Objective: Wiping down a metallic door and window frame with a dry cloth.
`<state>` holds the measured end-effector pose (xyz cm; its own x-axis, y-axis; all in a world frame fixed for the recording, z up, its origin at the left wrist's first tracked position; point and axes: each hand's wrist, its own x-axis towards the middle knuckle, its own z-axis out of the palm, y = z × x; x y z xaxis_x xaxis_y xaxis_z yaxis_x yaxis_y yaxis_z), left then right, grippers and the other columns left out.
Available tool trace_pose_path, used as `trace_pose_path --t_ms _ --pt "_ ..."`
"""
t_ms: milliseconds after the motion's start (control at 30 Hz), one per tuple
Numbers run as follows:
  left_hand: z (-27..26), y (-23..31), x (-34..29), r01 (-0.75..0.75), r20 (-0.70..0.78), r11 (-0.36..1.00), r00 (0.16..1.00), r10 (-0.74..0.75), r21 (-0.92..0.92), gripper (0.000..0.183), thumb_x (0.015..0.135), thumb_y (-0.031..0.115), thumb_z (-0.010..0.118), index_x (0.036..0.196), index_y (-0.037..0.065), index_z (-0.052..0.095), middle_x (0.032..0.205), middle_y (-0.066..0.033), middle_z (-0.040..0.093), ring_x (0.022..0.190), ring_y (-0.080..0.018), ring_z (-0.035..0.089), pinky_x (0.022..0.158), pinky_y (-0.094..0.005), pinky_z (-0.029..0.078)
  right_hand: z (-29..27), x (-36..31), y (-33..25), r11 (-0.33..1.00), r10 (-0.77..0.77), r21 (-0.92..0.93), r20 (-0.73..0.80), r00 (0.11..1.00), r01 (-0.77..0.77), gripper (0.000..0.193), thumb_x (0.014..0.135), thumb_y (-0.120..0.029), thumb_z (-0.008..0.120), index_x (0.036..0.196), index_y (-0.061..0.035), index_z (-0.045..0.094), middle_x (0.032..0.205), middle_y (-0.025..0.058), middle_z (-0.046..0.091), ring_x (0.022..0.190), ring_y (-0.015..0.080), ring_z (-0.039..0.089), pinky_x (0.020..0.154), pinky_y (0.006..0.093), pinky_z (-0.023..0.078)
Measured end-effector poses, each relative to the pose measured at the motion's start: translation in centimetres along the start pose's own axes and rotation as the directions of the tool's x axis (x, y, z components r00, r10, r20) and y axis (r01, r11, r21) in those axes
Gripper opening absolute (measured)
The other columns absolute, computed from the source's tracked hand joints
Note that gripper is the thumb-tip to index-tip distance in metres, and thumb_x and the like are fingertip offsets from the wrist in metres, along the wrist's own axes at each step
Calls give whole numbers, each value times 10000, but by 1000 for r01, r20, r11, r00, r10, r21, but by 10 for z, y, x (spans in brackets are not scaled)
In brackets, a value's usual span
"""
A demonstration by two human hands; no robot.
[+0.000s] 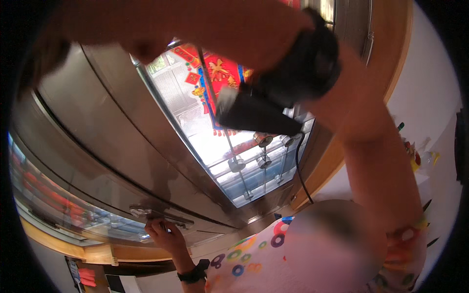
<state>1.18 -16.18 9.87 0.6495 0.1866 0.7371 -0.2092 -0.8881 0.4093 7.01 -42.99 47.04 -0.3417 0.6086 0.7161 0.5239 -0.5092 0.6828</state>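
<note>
My left hand (163, 235), loosely curled, fingertips the rigid, slick metal door latch (159, 215); I can't tell the blurred right hand's (144, 49) grip.

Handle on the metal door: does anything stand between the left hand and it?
Nothing visible stands between them. The left hand is right at the handle of the door, and its fingers seem to touch the handle from below.
</note>
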Motion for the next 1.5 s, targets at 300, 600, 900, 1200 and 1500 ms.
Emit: trace_pose_path --t_ms 300,600,900,1200,1500 --pt "-8 2 -12 -78 78 988 995 68 136 141 776 -19 534 889 59 563 995 -146 464 950 -324 471 750 -443 413 61 -77 -120 977 137 177 -77 988 -122 221 679 -275 546 849 -182 654 1093 10 550 1103 228 454 824 438 371" --pt "-15 9 -24 -216 89 947 976 200 237 195 737 -43 533 898 55 586 1089 -155 465 1010 -345 461 814 -458 402 63 -208 -246 946 5 298 383 924 -128 325 745 -271 532 1035 -131 580 1135 9 517 1137 178 438 885 306 349" --pt "-4 15 -26 -120 89 965 991 102 232 221 691 -26 578 887 73 599 1094 -141 462 1034 -341 452 881 -462 367 -20 -328 -249 942 120 210 513 850 -260 306 765 -255 554 1063 -184 558 1076 -8 533 1023 125 513 751 320 424" --pt "-1 16 -15 -30 -52 969 998 44 244 235 619 68 665 839 151 650 1047 -108 483 997 -304 471 841 -423 386 -60 -459 -290 202 931 258 248 267 -945 395 723 -161 692 1053 -52 504 932 42 460 925 193 439 839 358 386" --pt "-29 -4 -23 -168 154 985 973 172 -36 254 632 50 644 868 141 661 1126 -90 488 1141 -322 432 947 -444 345 -23 -448 -360 72 372 484 798 474 -872 296 770 -173 634 1054 -89 625 1128 125 514 1009 317 509 837 416 443"
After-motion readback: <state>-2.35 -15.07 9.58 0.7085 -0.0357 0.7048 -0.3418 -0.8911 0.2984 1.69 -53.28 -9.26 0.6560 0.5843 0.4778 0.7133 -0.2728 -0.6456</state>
